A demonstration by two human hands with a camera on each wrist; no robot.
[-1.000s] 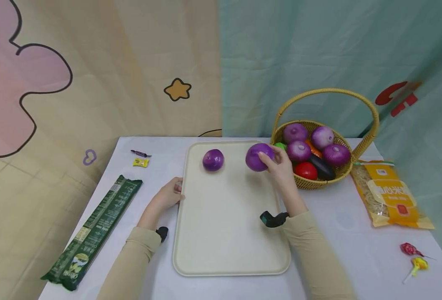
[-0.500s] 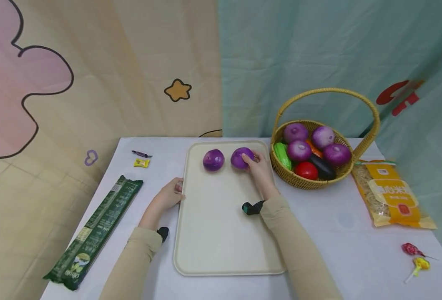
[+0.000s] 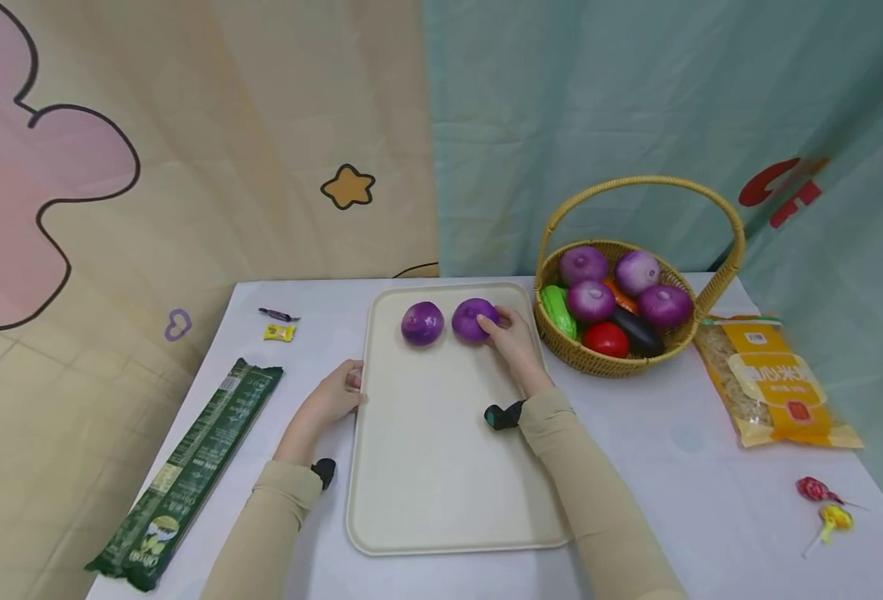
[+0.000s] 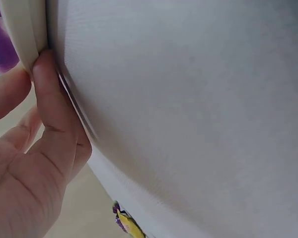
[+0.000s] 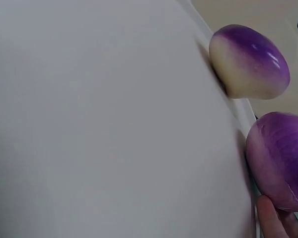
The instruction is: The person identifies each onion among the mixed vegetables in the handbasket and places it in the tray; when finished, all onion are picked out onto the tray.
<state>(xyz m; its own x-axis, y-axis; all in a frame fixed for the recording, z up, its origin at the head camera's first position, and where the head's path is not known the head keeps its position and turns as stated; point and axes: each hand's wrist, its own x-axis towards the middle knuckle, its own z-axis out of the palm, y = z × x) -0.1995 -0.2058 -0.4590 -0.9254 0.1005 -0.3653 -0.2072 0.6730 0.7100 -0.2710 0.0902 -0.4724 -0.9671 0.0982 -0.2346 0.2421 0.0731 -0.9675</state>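
A cream tray [image 3: 441, 467] lies lengthwise on the white table. My left hand [image 3: 329, 396] pinches its left rim; in the left wrist view, fingers and thumb [image 4: 44, 89] meet at the tray's edge. Near the far end, my right hand [image 3: 515, 346] grips a purple onion [image 3: 471, 320] low over the tray. Left of it sits a second onion [image 3: 422, 323], a narrow gap between them. Seen from the right wrist, this other onion [image 5: 248, 62] has a whitish underside, and fingertips [image 5: 270, 218] touch the gripped one from below.
A wicker basket [image 3: 591, 362] of onions, an eggplant, a tomato and other vegetables stands at the back right. Beside it lies a yellow food bag [image 3: 782, 383], with two lollipops [image 3: 831, 517] nearer. On the left are a long green packet [image 3: 194, 467] and two small candies [image 3: 280, 332].
My right hand has carried its onion left from beside the basket and lowered it next to the other onion. My left hand keeps its hold on the tray rim. The head view has shifted slightly.
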